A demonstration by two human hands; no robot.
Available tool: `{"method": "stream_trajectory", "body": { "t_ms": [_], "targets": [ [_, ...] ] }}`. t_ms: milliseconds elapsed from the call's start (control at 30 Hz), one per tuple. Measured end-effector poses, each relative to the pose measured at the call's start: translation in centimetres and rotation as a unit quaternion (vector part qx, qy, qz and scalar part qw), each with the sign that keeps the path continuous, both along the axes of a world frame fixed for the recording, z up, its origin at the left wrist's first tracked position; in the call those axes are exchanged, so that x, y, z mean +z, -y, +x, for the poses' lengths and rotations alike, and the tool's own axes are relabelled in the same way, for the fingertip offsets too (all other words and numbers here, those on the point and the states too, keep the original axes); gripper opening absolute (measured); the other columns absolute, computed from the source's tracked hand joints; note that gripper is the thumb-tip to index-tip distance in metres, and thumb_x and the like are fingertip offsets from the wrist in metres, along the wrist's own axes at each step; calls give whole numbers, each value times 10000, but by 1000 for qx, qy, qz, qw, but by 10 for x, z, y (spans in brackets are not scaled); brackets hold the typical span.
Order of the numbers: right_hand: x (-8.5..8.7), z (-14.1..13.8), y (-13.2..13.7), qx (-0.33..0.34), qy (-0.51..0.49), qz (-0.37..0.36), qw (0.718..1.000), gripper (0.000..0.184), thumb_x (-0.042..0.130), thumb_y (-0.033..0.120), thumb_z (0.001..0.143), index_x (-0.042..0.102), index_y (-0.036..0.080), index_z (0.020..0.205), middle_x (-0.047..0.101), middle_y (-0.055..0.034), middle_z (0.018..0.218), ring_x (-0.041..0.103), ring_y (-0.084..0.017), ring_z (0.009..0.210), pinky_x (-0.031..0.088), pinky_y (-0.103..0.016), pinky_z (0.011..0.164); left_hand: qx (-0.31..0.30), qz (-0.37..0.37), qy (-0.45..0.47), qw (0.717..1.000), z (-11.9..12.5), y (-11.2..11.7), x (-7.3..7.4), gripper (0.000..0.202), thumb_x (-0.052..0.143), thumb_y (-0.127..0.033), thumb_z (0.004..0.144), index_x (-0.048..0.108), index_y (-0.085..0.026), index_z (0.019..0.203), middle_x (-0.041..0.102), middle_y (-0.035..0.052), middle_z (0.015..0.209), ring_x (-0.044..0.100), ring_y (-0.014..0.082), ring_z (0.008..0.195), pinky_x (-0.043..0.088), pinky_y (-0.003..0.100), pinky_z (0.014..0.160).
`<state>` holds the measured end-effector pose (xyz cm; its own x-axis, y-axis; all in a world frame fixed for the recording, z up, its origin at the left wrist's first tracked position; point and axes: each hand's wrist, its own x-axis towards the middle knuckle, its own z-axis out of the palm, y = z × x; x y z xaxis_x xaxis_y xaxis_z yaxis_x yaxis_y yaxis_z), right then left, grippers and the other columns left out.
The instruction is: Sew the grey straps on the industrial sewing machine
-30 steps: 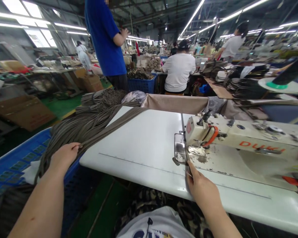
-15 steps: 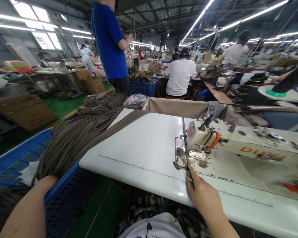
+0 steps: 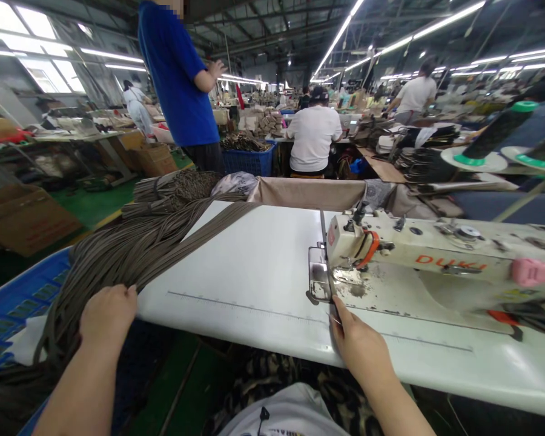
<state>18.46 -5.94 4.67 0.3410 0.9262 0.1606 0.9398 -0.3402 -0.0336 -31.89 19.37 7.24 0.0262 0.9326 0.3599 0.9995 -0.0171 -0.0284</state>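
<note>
My left hand (image 3: 109, 316) is closed at the lower edge of a thick bundle of long grey-brown strips (image 3: 163, 239), by the table's left corner. Its fingers grip at the strips, though how many are in them is hidden. On the right, my right hand (image 3: 361, 339) pinches the near end of a narrow dark strip (image 3: 330, 284). That strip runs away from me past the needle area of a white sewing machine (image 3: 399, 242), over the metal plate (image 3: 318, 272). Something thin and shiny shows beside the right fingers, too small to name.
Under the bundle at left stands a blue plastic basket (image 3: 22, 290). The white table (image 3: 236, 266) carries a printed ruler line. A beige cloth-lined trough (image 3: 309, 192) borders its far edge. Thread cones (image 3: 495, 133) stand at right. A person in blue (image 3: 177, 79) stands beyond; another sits ahead.
My left hand has risen from low by the basket to the bundle's edge at the table corner. My right hand still holds the strip at the machine. The view has shifted slightly right.
</note>
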Motion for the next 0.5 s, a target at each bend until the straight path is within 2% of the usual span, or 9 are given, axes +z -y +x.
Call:
{"method": "stream_trajectory", "body": {
  "t_ms": [67,167,300,367,400,500],
  "targets": [
    [4,-2,0,-4,-9,-12,1000,475,477,290,1033,521,178,1493,791,-84,1023,764,-232,783,565,-313,636,-100,27,7,995,58,6,-1,365,362,-336,975,643,-114,905,655,182,963,621,324,979,512,452,925],
    [10,-4,1,-12,-36,-28,999,491,459,282,1033,495,173,1511,783,-94,1072,761,-241,829,570,-326,674,-240,29,87,966,154,23,-11,341,353,-297,1022,648,-126,1023,662,168,1105,627,290,1047,509,430,990],
    [14,-6,6,-19,-74,-34,996,518,481,251,1008,471,177,1520,771,-105,1117,753,-233,890,565,-314,743,-443,-38,159,881,270,64,-32,340,391,-248,1044,615,-134,1273,638,158,1321,587,264,1248,479,452,1119],
    [15,-7,9,-18,-88,-37,995,533,491,238,996,460,171,1524,769,-107,1112,751,-232,897,560,-312,769,-524,-76,144,836,316,88,-39,376,455,-258,1037,563,-127,1373,590,153,1427,525,272,1358,436,474,1180],
    [15,-7,11,-14,-95,-37,995,541,490,233,994,452,163,1529,767,-110,1113,750,-236,904,559,-315,778,-545,-89,133,823,335,100,-41,400,475,-263,1036,541,-127,1407,571,147,1458,498,279,1394,417,485,1199],
    [15,-6,18,2,-119,-33,992,561,482,224,986,436,141,1539,757,-127,1150,747,-247,935,556,-324,793,-566,-94,117,810,376,128,-42,425,465,-249,1044,519,-102,1440,538,151,1503,446,289,1451,373,497,1237]
  ]
}}
